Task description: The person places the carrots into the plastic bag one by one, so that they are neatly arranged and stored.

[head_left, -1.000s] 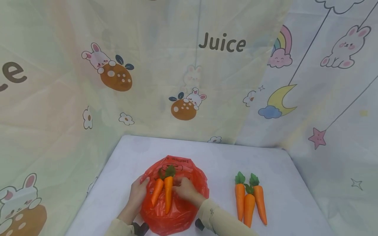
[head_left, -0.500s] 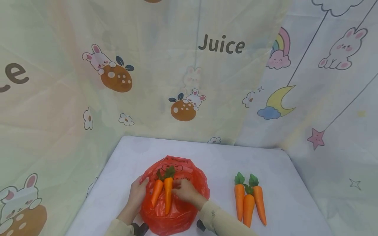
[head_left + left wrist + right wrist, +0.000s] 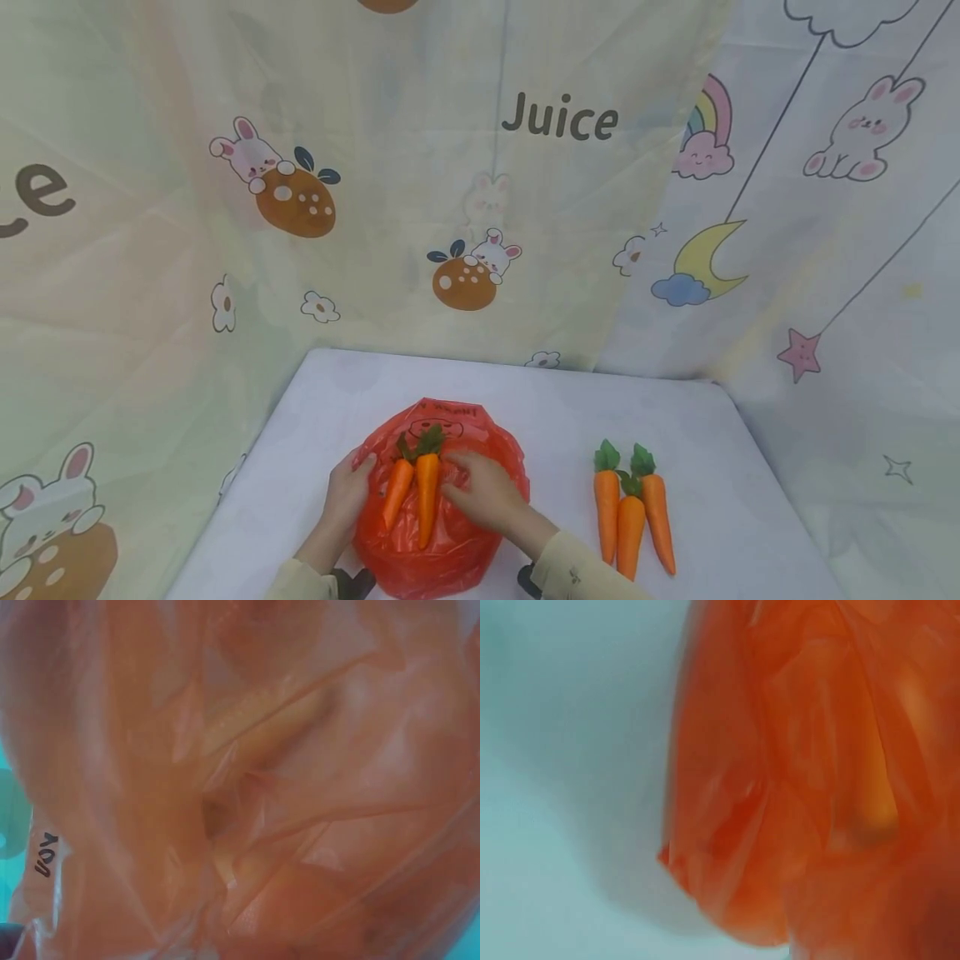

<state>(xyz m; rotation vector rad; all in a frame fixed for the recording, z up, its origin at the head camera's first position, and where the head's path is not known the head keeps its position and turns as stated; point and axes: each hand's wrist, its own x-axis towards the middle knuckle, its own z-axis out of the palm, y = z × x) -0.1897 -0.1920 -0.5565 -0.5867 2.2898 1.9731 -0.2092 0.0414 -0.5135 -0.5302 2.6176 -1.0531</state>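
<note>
A red plastic bag (image 3: 450, 571) lies spread on the white table, with dark print near its far side. Two orange carrots (image 3: 399, 493) with green leafy tops rest side by side in the bag's middle. My left hand (image 3: 349, 492) grips the bag's left edge, its thumb over the plastic. To the right of the carrots, over the bag, my right hand (image 3: 483, 492) has its thumb and fingers spread apart with nothing between them. Red plastic (image 3: 135, 787) fills most of the left wrist view; blurred shapes show through it. The right wrist view shows the bag's side (image 3: 720, 825).
Three more carrots (image 3: 632, 533) with green tops lie together on the table (image 3: 720, 467), right of the bag. Behind and beside the table hangs a printed cloth (image 3: 390, 275) with rabbits and the word Juice.
My right hand has moved slightly right, away from the carrots, and its thumb and fingers have spread. The left hand stays at the bag's edge.
</note>
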